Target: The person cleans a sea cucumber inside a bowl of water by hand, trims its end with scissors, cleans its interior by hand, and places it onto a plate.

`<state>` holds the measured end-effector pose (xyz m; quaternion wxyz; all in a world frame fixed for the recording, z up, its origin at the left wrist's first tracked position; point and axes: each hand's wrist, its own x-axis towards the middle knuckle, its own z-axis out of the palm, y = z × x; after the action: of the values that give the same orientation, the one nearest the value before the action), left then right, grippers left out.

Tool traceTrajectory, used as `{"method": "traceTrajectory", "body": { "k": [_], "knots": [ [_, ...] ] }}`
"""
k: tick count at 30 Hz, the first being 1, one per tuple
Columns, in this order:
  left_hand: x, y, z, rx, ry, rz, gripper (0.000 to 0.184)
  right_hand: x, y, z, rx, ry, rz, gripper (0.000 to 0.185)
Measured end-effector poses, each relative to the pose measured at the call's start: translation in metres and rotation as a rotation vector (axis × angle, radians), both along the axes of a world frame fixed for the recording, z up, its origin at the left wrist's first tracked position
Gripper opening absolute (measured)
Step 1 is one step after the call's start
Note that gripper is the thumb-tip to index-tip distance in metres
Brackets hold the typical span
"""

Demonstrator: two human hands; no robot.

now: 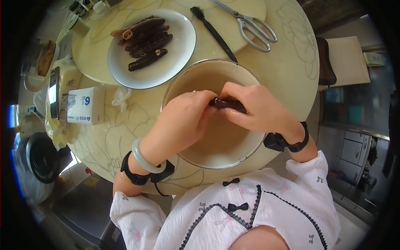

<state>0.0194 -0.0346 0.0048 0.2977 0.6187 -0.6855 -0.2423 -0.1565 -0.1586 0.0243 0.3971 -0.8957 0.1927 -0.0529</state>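
Over a wide enamel basin (246,160) of cloudy brownish water, both hands hold one dark brown, glossy, elongated piece (223,103). My left hand (183,121) pinches its left end, with fingers curled inward. On the other end, my right hand (254,106) grips with thumb and bent fingers; part of the piece is hidden there. Similar wrinkled dark pieces (148,39) lie heaped on a white plate (177,62) behind the basin, some with hollow-looking ends. I cannot tell their exact kind.
Beyond the basin lie a black brush (214,35) and metal scissors (250,27) on the round patterned table (112,141). At left sit a white tissue pack (86,106) and a crumpled bit of plastic (121,98). Small jars (79,23) stand at the far left.
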Motion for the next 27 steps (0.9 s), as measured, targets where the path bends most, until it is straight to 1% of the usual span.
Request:
{"method": "traceTrajectory", "body": {
  "k": [1,2,3,4,5,6,7,10,12,17,19,21,25,26,27],
  "knots": [
    [0.002,-0.001,0.003,0.008,0.152,0.008,0.022,-0.001,-0.002,0.002,-0.002,0.000,-0.002,0.019],
    [0.003,-0.002,0.004,0.008,0.151,0.005,0.022,-0.002,-0.004,0.005,0.061,-0.003,0.007,0.017],
    [0.004,-0.001,0.005,0.118,0.370,0.014,0.020,-0.002,-0.004,0.008,0.125,-0.006,0.017,0.015],
    [0.005,-0.001,0.006,0.229,0.588,0.024,0.019,-0.002,-0.005,0.009,0.127,-0.006,0.015,0.015],
    [0.006,-0.001,0.007,0.231,0.587,0.023,0.019,-0.002,-0.005,0.011,0.232,0.024,-0.004,0.015],
    [0.006,-0.001,0.008,0.283,0.645,0.048,0.017,-0.002,-0.005,0.012,0.336,0.055,-0.023,0.015],
    [0.006,-0.001,0.008,0.336,0.704,0.073,0.015,-0.002,-0.006,0.012,0.337,0.055,-0.024,0.015],
    [0.005,-0.002,0.007,0.316,0.753,0.045,0.014,-0.002,-0.006,0.014,0.401,0.041,-0.001,0.014],
    [0.006,-0.002,0.009,0.318,0.742,0.031,0.014,-0.001,-0.006,0.016,0.440,0.086,-0.008,0.012],
    [0.005,-0.003,0.009,0.323,0.770,0.028,0.014,-0.003,-0.005,0.007,0.425,0.020,0.034,0.009],
    [0.007,-0.003,0.009,0.336,0.701,0.044,0.013,-0.002,-0.004,0.011,0.437,0.012,0.036,0.008],
    [0.007,-0.004,0.014,0.354,0.694,0.063,0.014,0.002,-0.003,0.024,0.517,0.132,-0.057,0.018],
    [0.008,-0.004,0.014,0.388,0.702,0.082,0.014,0.000,-0.001,0.021,0.469,0.121,-0.037,0.017],
    [0.007,-0.003,0.013,0.388,0.701,0.081,0.014,-0.002,-0.001,0.013,0.477,0.040,-0.044,0.016],
    [0.005,-0.002,0.010,0.338,0.753,0.067,0.014,-0.003,-0.001,0.009,0.484,-0.043,-0.051,0.016]
  ]
}}
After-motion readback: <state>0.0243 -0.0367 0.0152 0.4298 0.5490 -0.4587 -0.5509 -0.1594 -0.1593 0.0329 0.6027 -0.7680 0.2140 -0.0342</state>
